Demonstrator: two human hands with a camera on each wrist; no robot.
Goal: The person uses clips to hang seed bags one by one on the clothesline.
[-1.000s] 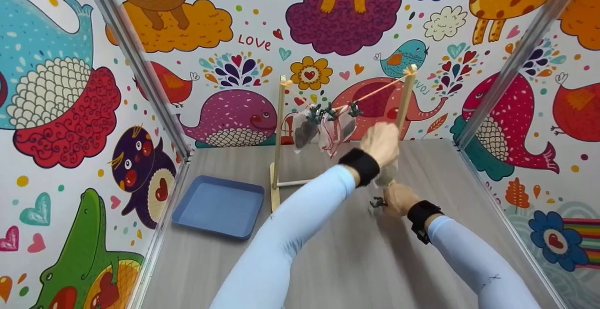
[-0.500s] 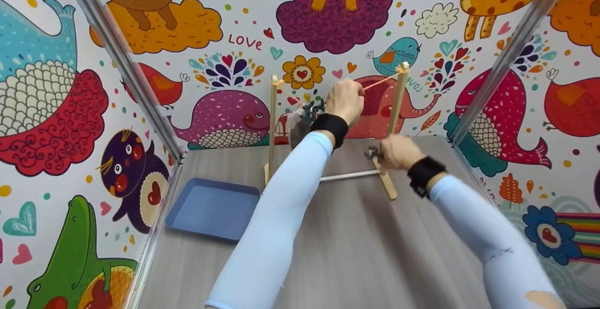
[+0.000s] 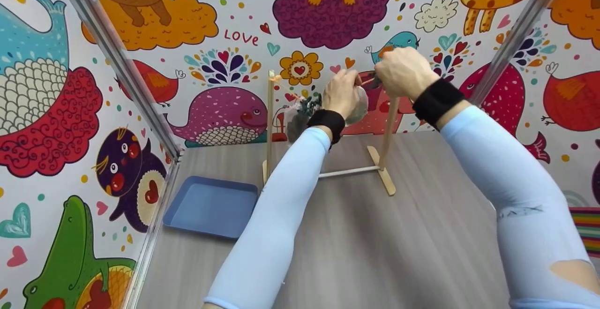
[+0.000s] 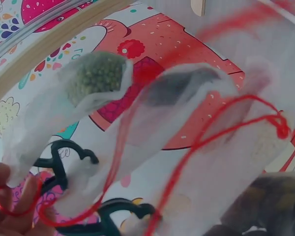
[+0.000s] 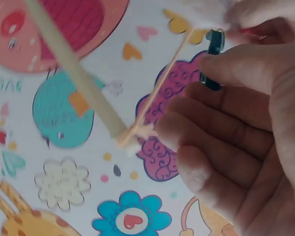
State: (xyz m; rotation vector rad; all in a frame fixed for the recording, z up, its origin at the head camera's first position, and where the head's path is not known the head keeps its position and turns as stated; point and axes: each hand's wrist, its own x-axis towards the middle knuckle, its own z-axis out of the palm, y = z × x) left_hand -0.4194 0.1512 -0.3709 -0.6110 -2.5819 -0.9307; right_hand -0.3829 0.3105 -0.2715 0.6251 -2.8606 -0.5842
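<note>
My left hand (image 3: 342, 94) pinches the neck of a white drawstring bag with green beans in it (image 4: 96, 78) up at the orange cord (image 5: 162, 83). The bag hangs below the fingers. Between thumb and fingers, my right hand (image 3: 404, 72) holds a dark green clip (image 5: 215, 54) close to the cord, beside the left fingertips. Several other bags hang along the cord, among them one with dark contents (image 4: 179, 86). Dark green clips (image 4: 59, 162) show at the tops of hanging bags, with red drawstrings looping down. My left hand hides part of the cord in the head view.
The cord runs between two wooden posts (image 3: 388, 131), joined low down by a white rod (image 3: 349, 172). A blue tray (image 3: 211, 208) lies on the grey tabletop (image 3: 337, 243) to the left. Patterned walls stand behind and at the sides.
My left hand has risen leftward to the cord with the bag. The right hand has come up from low over the table to the cord, carrying the clip.
</note>
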